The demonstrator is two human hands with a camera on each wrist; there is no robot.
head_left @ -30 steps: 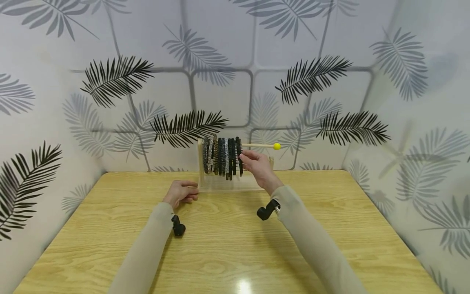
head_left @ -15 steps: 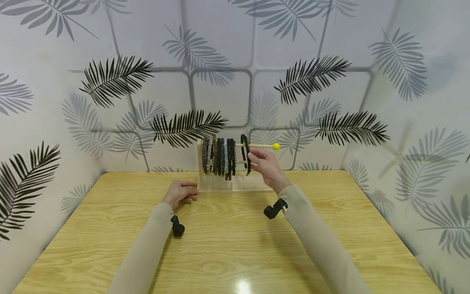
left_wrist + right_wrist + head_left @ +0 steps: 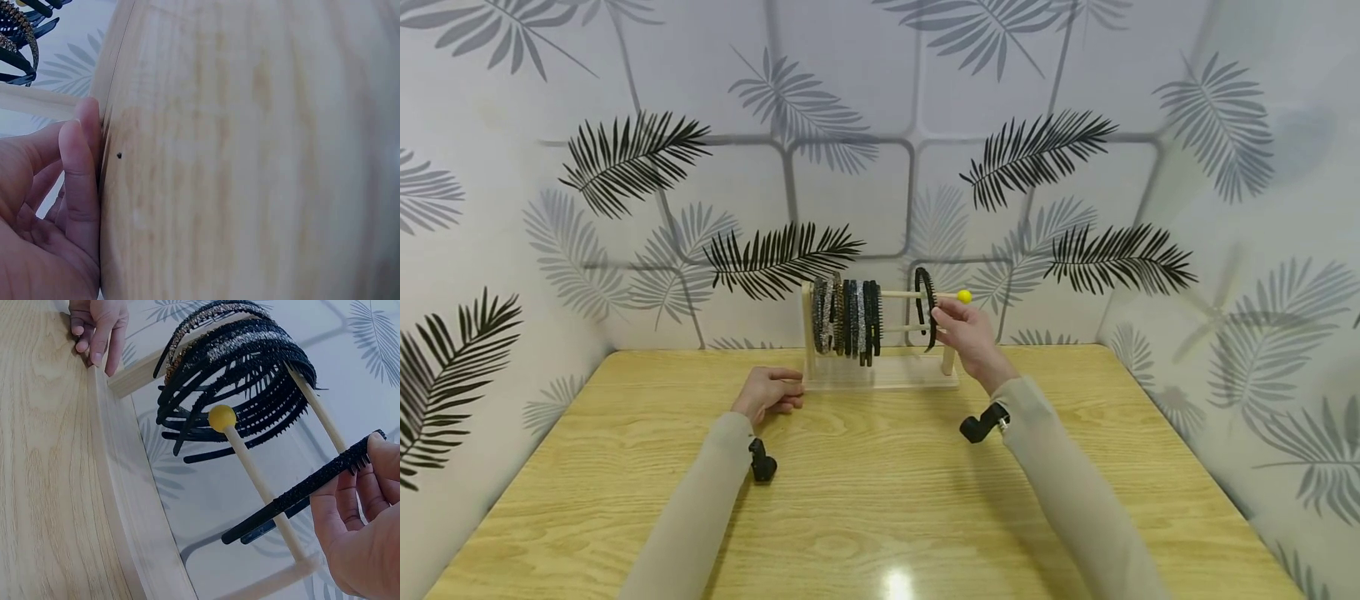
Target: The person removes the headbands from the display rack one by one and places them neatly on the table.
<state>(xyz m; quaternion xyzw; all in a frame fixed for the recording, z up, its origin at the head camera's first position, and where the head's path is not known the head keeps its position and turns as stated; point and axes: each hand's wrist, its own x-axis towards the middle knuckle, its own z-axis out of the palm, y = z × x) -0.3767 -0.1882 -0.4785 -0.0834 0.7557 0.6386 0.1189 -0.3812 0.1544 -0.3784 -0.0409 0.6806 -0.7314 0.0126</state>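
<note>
In the head view my right hand pinches a black toothed headband near the right end of a wooden stand. The right wrist view shows this headband between thumb and fingers, with a wooden rod passing between its arms. Several black, silver and brown glittery headbands hang bunched at the stand's left. My left hand rests on the table, its fingertips touching the left end of the stand's base. Up close, the left fingers lie along a wooden edge.
A yellow ball tips the rod at the right. A short wooden post rises from the base's right end. The wood-grain table spreads in front, and a leaf-patterned wall stands close behind the stand.
My right hand has drawn the black headband rightward along the rods, away from the bunch and close to the yellow ball. The left hand stays in place.
</note>
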